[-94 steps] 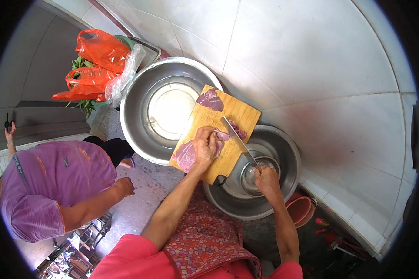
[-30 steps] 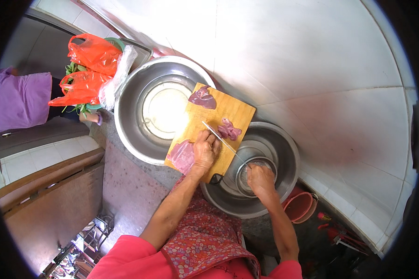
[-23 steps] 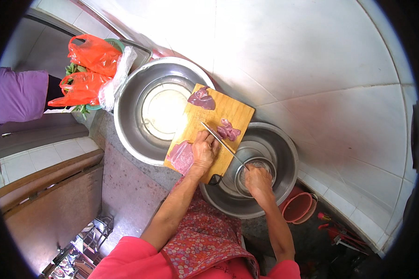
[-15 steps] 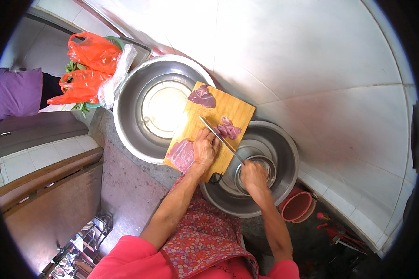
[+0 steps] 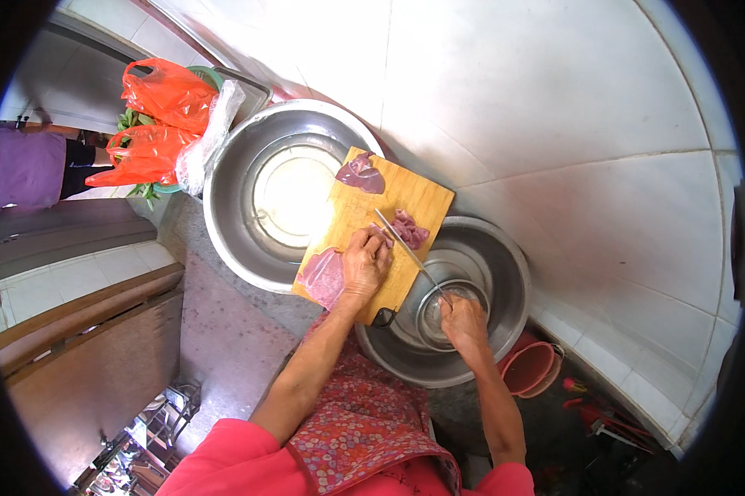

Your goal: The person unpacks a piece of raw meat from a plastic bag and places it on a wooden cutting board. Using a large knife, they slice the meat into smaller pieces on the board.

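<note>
A wooden cutting board (image 5: 422,192) rests across two metal basins. My right hand (image 5: 464,321) is closed round the handle of a kitchen knife (image 5: 407,250), its blade slanting over the board. With fingers curled, my left hand (image 5: 366,261) presses down a piece of raw meat (image 5: 381,234) beside the blade; most of that piece is hidden. Cut slices of meat (image 5: 410,230) are heaped just right of the blade. A larger flat piece of meat (image 5: 323,277) lies left of my left hand, and a darker piece (image 5: 361,174) sits at the board's far end.
The left basin (image 5: 224,240) holds what looks like water; a round dish (image 5: 439,335) sits in the right basin (image 5: 515,289). Red plastic bags (image 5: 170,99) with green leaves stand far left. A red bucket (image 5: 528,368) is at right. A tiled wall (image 5: 571,198) rises behind. Another person's purple clothing (image 5: 21,169) shows far left.
The knife and my right hand have shifted right and slightly nearer me, the blade now closer to the slices. My left hand stays nearly in place. The person at far left has moved slightly.
</note>
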The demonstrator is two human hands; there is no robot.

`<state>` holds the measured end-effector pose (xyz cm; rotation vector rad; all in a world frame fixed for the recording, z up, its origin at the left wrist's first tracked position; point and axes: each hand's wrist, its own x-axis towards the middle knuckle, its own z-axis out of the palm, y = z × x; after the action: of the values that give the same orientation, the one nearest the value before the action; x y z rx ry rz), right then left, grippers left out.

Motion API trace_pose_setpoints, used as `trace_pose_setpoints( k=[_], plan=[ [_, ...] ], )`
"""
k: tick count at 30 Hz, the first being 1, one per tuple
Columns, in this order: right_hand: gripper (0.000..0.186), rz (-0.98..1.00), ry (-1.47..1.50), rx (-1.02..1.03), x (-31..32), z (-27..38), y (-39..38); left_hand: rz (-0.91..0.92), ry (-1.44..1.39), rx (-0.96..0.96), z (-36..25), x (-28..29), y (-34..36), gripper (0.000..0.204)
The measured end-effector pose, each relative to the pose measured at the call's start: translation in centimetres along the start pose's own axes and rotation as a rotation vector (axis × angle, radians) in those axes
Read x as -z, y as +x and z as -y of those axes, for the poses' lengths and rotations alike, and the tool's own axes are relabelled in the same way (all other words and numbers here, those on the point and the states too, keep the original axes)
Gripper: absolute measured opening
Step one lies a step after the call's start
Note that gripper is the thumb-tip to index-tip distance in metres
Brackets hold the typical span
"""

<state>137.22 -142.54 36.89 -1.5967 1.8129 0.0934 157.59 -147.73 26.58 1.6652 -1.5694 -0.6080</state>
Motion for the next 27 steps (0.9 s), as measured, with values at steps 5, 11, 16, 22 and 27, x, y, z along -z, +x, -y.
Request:
trace_pose_setpoints(
  k=[5,11,16,22,27],
  plan=[
    [0.023,0.034,-0.097,0.060,0.3,-0.1,-0.2,0.057,0.082,-0.020,0.1,0.3,0.0,0.017],
    [0.021,0.027,-0.079,0.086,0.2,-0.4,0.3,0.097,0.105,-0.014,0.1,0.4,0.0,0.020],
    [0.020,0.042,-0.083,0.117,-0.8,0.2,2.1,0.051,0.051,-0.018,-0.2,0.2,0.2,0.018],
    [0.026,0.103,-0.069,0.061,-0.2,1.2,2.3,0.037,0.065,-0.050,0.2,0.4,0.2,0.019],
    [0.026,0.102,-0.054,0.023,0.0,-1.0,0.5,0.013,0.045,-0.039,0.3,0.1,0.1,0.013]
  ],
)
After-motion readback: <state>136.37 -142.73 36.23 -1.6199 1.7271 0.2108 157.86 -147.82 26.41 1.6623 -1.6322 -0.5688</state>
